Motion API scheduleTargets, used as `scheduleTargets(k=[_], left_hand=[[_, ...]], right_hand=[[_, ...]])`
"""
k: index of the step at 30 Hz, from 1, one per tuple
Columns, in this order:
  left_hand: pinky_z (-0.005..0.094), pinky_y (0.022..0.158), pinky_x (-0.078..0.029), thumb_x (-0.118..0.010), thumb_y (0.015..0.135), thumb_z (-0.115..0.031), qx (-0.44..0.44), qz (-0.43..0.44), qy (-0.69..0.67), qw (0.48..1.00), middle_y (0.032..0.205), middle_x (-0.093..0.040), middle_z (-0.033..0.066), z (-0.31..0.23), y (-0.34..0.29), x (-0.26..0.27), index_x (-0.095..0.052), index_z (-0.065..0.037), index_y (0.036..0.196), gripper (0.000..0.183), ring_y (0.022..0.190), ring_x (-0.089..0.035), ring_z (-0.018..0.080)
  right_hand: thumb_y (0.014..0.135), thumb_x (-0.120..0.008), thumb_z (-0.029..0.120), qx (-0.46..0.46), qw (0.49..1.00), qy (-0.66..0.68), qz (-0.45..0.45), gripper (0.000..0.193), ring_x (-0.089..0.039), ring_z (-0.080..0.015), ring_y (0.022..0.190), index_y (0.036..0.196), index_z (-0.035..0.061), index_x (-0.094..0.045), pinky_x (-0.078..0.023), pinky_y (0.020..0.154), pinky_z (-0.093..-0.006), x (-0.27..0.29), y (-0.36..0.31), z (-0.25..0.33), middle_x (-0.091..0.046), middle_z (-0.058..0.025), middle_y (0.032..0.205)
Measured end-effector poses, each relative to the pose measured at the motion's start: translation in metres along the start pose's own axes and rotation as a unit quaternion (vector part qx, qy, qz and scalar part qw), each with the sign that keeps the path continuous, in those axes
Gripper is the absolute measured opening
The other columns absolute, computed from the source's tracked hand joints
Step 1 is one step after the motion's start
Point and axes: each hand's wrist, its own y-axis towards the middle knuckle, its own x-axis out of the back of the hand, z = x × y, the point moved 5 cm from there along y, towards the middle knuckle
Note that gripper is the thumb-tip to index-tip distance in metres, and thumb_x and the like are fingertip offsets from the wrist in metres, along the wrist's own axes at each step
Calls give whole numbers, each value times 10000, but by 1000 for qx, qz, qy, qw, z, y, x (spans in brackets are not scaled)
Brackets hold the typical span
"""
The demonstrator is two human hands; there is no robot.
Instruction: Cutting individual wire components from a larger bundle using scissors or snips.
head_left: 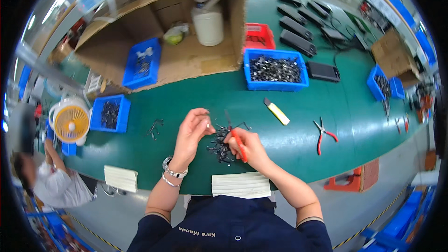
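Navy shirt | right hand grips red tool, axis pointing away-left | left hand curled, grip unclear | black parts between, nearer right

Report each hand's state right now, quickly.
Left hand: partly curled; whether it holds anything cannot be told.
Right hand: closed, holding a thin red-handled tool.
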Motion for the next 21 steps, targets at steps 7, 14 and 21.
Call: scheduleTargets(k=[7, 14, 21], left_hand=[[243, 786, -488, -554, 941, -88, 21, -19, -35, 999, 949, -558, 19, 22, 9, 2, -502, -49, 1144, 213, 850, -578, 107], [240, 768, -491, -562, 935, -73, 30, -36, -40, 998, 952, -559, 25, 34, 20, 3, -506, -53, 1135, 209, 839, -572, 115], [257, 817, -469, -568, 929, -66, 25, -25, -36, 999, 942, -554, 32, 34, 21, 8, -509, -32, 1145, 227, 860, -547, 123]], right_hand=[[837, -677, 377, 128, 975, -178, -41, 384, -588, -350, 560, 772, 21, -547, -438, 500, -407, 7, -7, 15, -577, -162, 600], [864, -618, 422, 155, 966, -202, -50, 417, -615, -354, 568, 773, 18, -573, -478, 515, -437, 5, -11, 12, -605, -174, 617], [778, -716, 460, 179, 966, -184, -21, 451, -581, -339, 527, 721, 39, -565, -438, 489, -406, 4, -13, 19, -565, -136, 555]])
